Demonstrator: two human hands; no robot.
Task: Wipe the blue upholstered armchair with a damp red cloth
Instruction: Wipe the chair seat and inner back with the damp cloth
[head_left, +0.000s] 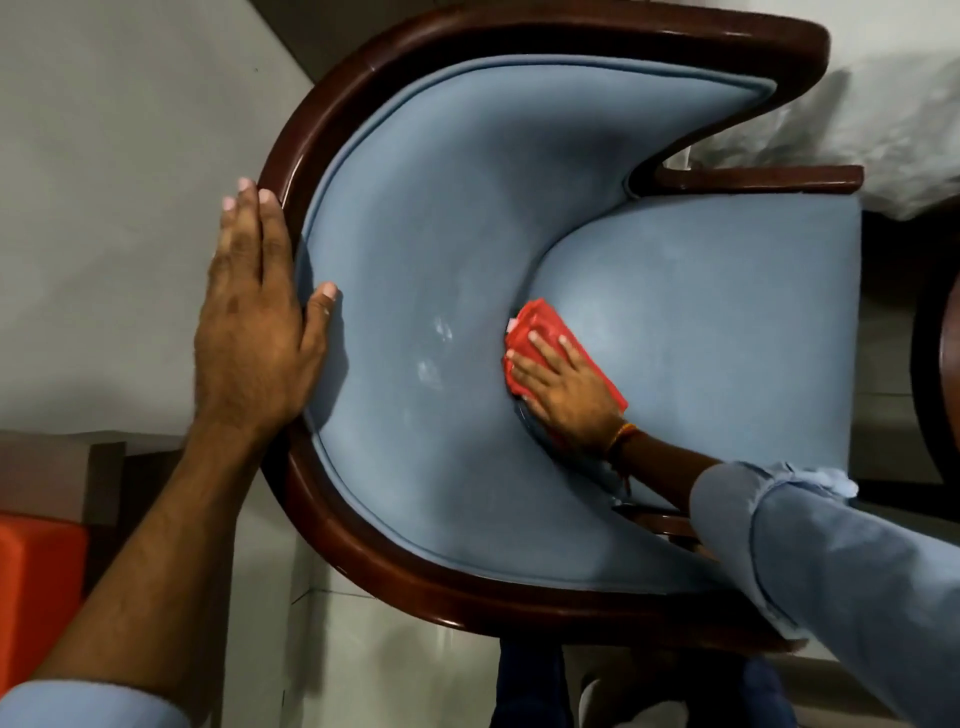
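The blue upholstered armchair (426, 218) fills the frame, seen from above, with a curved dark wooden rim (332, 514) around its back. My left hand (254, 332) lies flat on the rim at the left, thumb resting on the blue padding. My right hand (558, 387) presses the red cloth (540, 325) flat against the seat cushion (727, 332), right where the cushion meets the curved backrest. Fingers of that hand are spread over the cloth. A few pale marks (436, 348) show on the backrest fabric left of the cloth.
An orange block (39, 577) stands at the lower left on a brown ledge. White crumpled fabric (883, 124) lies at the upper right beyond the chair. Another dark round wooden piece (935, 374) sits at the right edge. Pale floor surrounds the chair.
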